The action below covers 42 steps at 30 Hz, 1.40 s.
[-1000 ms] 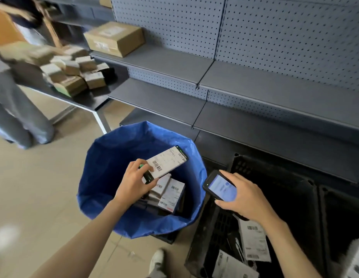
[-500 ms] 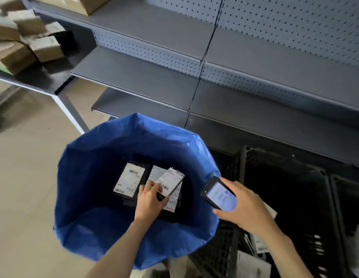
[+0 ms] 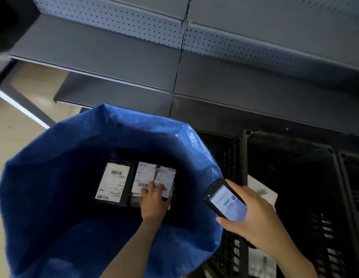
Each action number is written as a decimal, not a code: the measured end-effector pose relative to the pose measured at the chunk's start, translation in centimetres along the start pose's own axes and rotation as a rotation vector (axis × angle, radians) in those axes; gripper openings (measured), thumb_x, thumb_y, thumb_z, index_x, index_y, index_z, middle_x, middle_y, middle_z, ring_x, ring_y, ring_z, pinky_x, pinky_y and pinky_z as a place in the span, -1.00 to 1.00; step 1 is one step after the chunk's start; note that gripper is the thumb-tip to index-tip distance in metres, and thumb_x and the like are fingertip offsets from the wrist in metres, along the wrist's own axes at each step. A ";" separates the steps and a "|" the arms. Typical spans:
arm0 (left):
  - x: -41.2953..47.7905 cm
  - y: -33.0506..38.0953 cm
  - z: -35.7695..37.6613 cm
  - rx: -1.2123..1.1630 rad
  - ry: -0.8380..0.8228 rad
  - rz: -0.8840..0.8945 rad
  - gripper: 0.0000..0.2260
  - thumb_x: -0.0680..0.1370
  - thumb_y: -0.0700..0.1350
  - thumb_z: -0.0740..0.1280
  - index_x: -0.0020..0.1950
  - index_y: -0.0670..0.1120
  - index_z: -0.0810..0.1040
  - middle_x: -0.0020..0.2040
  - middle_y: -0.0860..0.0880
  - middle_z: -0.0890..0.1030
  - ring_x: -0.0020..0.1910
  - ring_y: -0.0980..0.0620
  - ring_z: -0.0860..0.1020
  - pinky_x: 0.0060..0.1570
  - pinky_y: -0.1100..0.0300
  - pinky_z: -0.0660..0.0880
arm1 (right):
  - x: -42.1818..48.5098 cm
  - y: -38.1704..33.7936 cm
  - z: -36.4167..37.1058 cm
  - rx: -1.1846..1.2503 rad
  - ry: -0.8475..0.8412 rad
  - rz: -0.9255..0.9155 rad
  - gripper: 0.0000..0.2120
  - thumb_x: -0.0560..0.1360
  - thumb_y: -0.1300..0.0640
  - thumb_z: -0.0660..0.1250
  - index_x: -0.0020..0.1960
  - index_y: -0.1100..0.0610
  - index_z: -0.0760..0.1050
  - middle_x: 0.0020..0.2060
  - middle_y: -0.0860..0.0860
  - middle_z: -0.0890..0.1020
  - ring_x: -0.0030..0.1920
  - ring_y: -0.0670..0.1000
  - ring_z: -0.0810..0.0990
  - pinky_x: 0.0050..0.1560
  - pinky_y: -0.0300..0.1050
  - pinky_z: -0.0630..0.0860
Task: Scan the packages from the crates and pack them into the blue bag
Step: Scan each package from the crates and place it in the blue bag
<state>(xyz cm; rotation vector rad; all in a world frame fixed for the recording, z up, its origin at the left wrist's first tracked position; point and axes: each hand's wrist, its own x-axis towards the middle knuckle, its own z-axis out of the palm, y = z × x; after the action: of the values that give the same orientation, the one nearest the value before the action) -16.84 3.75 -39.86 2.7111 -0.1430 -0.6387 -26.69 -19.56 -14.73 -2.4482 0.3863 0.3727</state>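
Packages (image 3: pixel 112 182) lie label-up at the bottom of the bag (image 3: pixel 134 125), lower centre of the frame. One more package (image 3: pixel 167 178) sits at the right end of the row, leaning partly over its neighbour. Left hand (image 3: pixel 153 203) holds it by the near end, fingers (image 3: pixel 148 188) curled over the label; the thumb is hidden beneath.

Best, I judge, to lower it until it lies flat beside the others, then let go and lift straight up — dragging back could skew the row.

Right hand (image 3: pixel 257 219), lower right, grips a scanner (image 3: pixel 227 203), fingers wrapped round its body and screen lit, above the bag's rim and the crate (image 3: pixel 240 157).

Crate contents are mostly dark: a pale sheet shows behind the right hand and labels show at the bottom edge, too blurred to read. Whether this package was scanned cannot be told. Shelves (image 3: pixel 114 57) fill the upper frame — their tops are cut off.
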 end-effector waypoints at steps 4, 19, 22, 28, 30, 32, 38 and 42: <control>0.4 -0.1 1.3 0.134 -0.098 -0.030 -0.40 0.49 0.19 0.47 0.46 0.08 0.37 0.42 -0.07 0.32 0.28 -0.18 0.38 0.11 -0.10 0.57 | 0.1 0.0 0.3 -0.009 0.001 0.017 -0.16 0.25 -0.31 0.54 0.43 -0.47 0.20 0.13 -0.31 0.53 0.13 -0.22 0.57 0.11 -0.12 0.58; -0.8 -0.9 -2.8 0.317 -0.306 0.201 -0.60 0.65 0.00 0.28 0.48 -0.01 0.37 0.45 -0.07 0.35 0.36 -0.14 0.40 0.22 -0.11 0.52 | -1.2 0.7 0.9 -0.023 0.038 0.030 -0.11 0.25 -0.38 0.49 0.51 -0.35 0.22 0.11 -0.28 0.52 0.12 -0.19 0.56 0.07 -0.09 0.57; -2.4 0.2 -6.0 0.321 -0.239 0.281 -0.62 0.65 -0.01 0.26 0.47 0.03 0.39 0.42 -0.04 0.41 0.35 -0.11 0.43 0.23 -0.10 0.50 | -2.2 0.7 0.6 -0.029 0.072 0.030 -0.08 0.24 -0.41 0.46 0.53 -0.30 0.23 0.14 -0.29 0.51 0.13 -0.18 0.56 0.08 -0.09 0.57; -6.2 3.4 -12.2 0.267 -0.041 0.442 -0.70 0.67 0.03 0.23 0.39 0.05 0.49 0.31 0.01 0.50 0.28 -0.07 0.48 0.18 -0.05 0.49 | -5.1 1.5 -1.0 0.028 0.137 0.049 -0.09 0.24 -0.35 0.50 0.52 -0.27 0.25 0.15 -0.28 0.52 0.16 -0.17 0.56 0.14 -0.02 0.58; -7.1 5.0 -13.6 0.220 0.028 0.496 -0.72 0.67 0.04 0.23 0.35 0.05 0.52 0.27 0.02 0.51 0.25 -0.06 0.48 0.16 -0.05 0.50 | -6.4 2.3 -1.6 0.059 0.170 0.068 -0.10 0.26 -0.30 0.56 0.52 -0.26 0.28 0.15 -0.29 0.53 0.18 -0.18 0.55 0.18 -0.05 0.56; -7.8 6.8 -14.5 0.172 0.087 0.563 -0.73 0.66 0.05 0.24 0.33 0.05 0.53 0.23 0.02 0.53 0.21 -0.05 0.50 0.16 -0.04 0.51 | -7.6 3.3 -2.3 0.083 0.213 0.095 -0.11 0.28 -0.26 0.59 0.53 -0.24 0.30 0.18 -0.30 0.52 0.20 -0.18 0.53 0.21 -0.07 0.55; -9.6 14.1 -15.1 0.122 0.214 0.753 -0.72 0.64 0.07 0.19 0.23 0.02 0.58 0.14 0.01 0.57 0.09 -0.06 0.54 0.01 -0.07 0.56 | -11.1 7.7 -5.0 0.089 0.290 0.153 -0.09 0.28 -0.25 0.59 0.52 -0.32 0.25 0.21 -0.35 0.49 0.21 -0.20 0.53 0.18 -0.09 0.56; -11.3 19.4 -13.4 0.070 0.238 0.856 -0.70 0.62 0.07 0.15 0.17 0.00 0.61 0.07 0.00 0.58 0.01 -0.05 0.57 -0.09 -0.04 0.58 | -13.3 11.5 -7.2 0.082 0.330 0.210 -0.11 0.29 -0.16 0.61 0.55 -0.18 0.32 0.26 -0.22 0.53 0.25 -0.06 0.56 0.21 0.01 0.56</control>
<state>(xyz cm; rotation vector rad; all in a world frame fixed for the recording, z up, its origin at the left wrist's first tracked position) -21.28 -8.18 -16.97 2.4126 -1.1844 -0.0520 -41.80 -30.36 -10.68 -2.3950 0.7873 0.0338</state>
